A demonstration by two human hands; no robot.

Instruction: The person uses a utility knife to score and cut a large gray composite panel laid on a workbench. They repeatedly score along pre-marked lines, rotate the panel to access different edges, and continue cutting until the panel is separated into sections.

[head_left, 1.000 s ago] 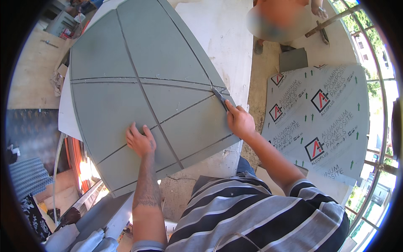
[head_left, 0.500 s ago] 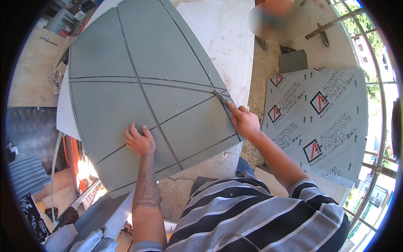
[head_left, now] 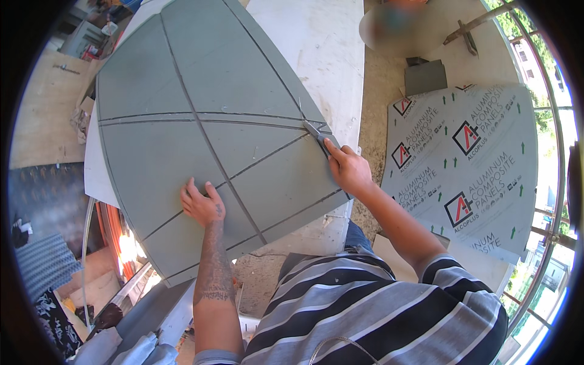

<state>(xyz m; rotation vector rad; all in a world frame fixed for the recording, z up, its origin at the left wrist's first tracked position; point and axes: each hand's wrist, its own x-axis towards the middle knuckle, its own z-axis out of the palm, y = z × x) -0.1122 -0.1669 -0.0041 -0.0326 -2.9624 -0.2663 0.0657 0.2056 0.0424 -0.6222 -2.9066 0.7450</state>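
Observation:
A large grey-green panel (head_left: 143,155) lies before me, scored with dark grooves that cross one another. My left hand (head_left: 203,203) rests on its near part with the fingers spread, close to a slanting groove. At the panel's right edge, my right hand (head_left: 351,170) grips a cutting knife (head_left: 315,132), the index finger laid along its top. The knife's tip touches the panel where several grooves meet near the right corner. Most of the handle is hidden inside my hand.
A white work board (head_left: 331,61) lies under the panel. To the right leans a printed composite sheet (head_left: 420,176), with a small grey piece (head_left: 426,77) beyond it. Metal bars (head_left: 553,182) curve along the far right. A blurred person (head_left: 398,27) is at the top.
My right hand and the knife have shifted slightly up and to the left in the picture. The view has turned a little. My left hand stays on the same spot.

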